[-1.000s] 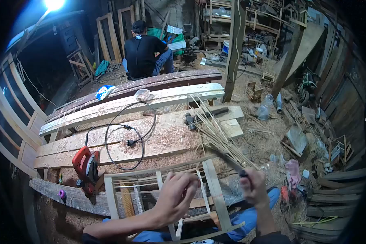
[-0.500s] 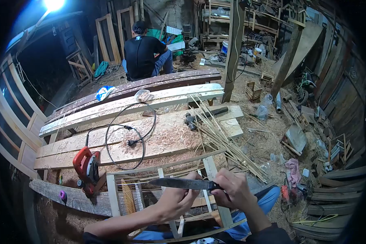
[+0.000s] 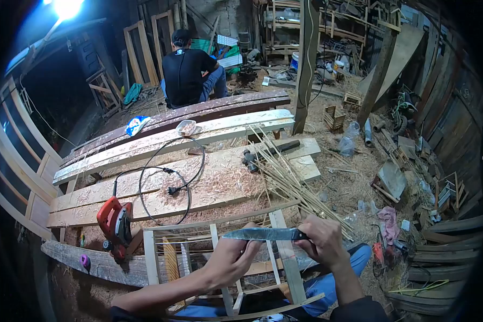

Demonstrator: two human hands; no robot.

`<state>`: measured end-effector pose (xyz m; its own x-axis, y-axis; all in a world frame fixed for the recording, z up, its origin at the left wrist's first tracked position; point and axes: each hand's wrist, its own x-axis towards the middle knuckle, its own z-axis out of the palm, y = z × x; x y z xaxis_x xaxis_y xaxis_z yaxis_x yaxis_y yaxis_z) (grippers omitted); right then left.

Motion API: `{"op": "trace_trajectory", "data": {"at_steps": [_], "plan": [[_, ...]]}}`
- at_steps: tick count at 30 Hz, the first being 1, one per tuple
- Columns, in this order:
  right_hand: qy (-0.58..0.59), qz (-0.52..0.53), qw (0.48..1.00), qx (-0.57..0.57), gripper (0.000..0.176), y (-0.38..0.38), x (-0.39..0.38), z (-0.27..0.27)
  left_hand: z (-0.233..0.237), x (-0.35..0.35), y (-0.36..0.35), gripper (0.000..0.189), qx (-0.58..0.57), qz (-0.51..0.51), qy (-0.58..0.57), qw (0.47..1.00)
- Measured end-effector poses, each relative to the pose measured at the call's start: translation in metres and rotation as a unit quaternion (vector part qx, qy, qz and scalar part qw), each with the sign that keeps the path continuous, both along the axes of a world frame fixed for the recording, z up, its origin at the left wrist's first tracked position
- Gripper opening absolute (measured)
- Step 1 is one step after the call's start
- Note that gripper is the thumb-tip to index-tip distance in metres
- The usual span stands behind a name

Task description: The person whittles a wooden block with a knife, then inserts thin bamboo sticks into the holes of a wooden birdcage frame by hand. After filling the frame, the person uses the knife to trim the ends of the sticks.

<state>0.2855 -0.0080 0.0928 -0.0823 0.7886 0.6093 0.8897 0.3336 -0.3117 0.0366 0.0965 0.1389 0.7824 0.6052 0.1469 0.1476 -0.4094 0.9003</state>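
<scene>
My right hand (image 3: 323,239) is wrapped round the dark handle of a knife (image 3: 263,234). The blade points left and lies nearly level. Behind and under the blade, my left hand (image 3: 232,260) is closed, its thumb close to the blade; whatever its fingers hold is hidden. Both hands are above a slatted wooden frame (image 3: 151,258) resting across my lap, with thin strips strung between its bars. A bundle of thin bamboo-like sticks (image 3: 300,188) lies just beyond my right hand.
A red power planer (image 3: 108,217) stands at left, its black cable (image 3: 190,185) looped over shaving-covered planks (image 3: 220,161). A hammer (image 3: 250,160) lies by the sticks. A wooden post (image 3: 307,64) rises behind. Farther back, a person (image 3: 187,72) sits facing away. Scraps litter the right side.
The knife and my right hand have shifted right and a little up. The blade has turned and now catches more light. My left hand stays nearly in place.
</scene>
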Motion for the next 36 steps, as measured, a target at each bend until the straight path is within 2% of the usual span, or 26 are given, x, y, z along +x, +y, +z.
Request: {"op": "trace_trajectory", "data": {"at_steps": [4, 6, 7, 9, 10, 13, 15, 17, 19, 28, 30, 32, 35, 36], "plan": [[-0.007, -0.007, 1.0, 0.008, 0.032, 0.0, 0.008, -0.009, -0.004, 0.001, 0.003, 0.011, 0.007, 0.004, 0.019, 1.0], [0.065, -0.11, 0.992, 0.024, 0.028, -0.004, 0.02, -0.027, 0.004, 0.002, 0.001, 0.011, 0.021, 0.02, -0.055, 0.998], [0.067, -0.113, 0.991, 0.024, 0.028, -0.014, 0.031, -0.03, 0.009, -0.002, -0.001, 0.011, 0.022, 0.017, -0.054, 0.998], [0.079, -0.227, 0.97, 0.027, 0.027, -0.027, 0.054, -0.021, 0.014, -0.009, -0.006, 0.016, 0.022, 0.03, -0.019, 0.999], [0.098, -0.175, 0.98, 0.015, 0.03, -0.033, 0.042, -0.027, 0.001, -0.004, -0.002, 0.01, 0.053, 0.032, -0.039, 0.997], [0.119, -0.073, 0.99, 0.031, 0.032, -0.025, 0.009, -0.008, 0.003, 0.006, -0.002, 0.01, 0.021, 0.028, 0.003, 0.999], [0.107, -0.041, 0.993, 0.023, 0.032, -0.017, -0.009, 0.0, 0.002, 0.005, -0.005, 0.011, 0.007, 0.039, -0.001, 0.999], [0.071, 0.027, 0.997, -0.011, 0.03, -0.01, -0.026, 0.021, -0.001, 0.006, -0.005, 0.011, 0.046, 0.032, -0.035, 0.998], [0.058, 0.04, 0.997, -0.036, 0.03, -0.007, -0.037, 0.027, -0.005, 0.007, -0.006, 0.011, 0.049, 0.028, -0.046, 0.997], [0.108, 0.002, 0.993, -0.045, 0.031, -0.008, -0.051, 0.022, -0.001, 0.003, -0.007, 0.015, 0.02, 0.03, -0.057, 0.998], [0.102, -0.002, 0.994, -0.045, 0.032, -0.008, -0.052, 0.021, -0.003, 0.002, -0.007, 0.015, 0.014, 0.032, -0.075, 0.997], [0.098, -0.009, 0.994, -0.044, 0.032, -0.008, -0.05, 0.021, -0.006, 0.0, -0.005, 0.016, 0.062, 0.023, -0.063, 0.996], [0.056, -0.022, 0.998, -0.024, 0.028, -0.007, -0.03, 0.019, 0.0, 0.0, -0.012, 0.013, 0.05, 0.028, -0.07, 0.996], [0.062, -0.097, 0.992, -0.048, 0.029, -0.007, -0.011, 0.01, 0.002, -0.003, -0.015, 0.013, 0.052, 0.029, -0.069, 0.996]]}}
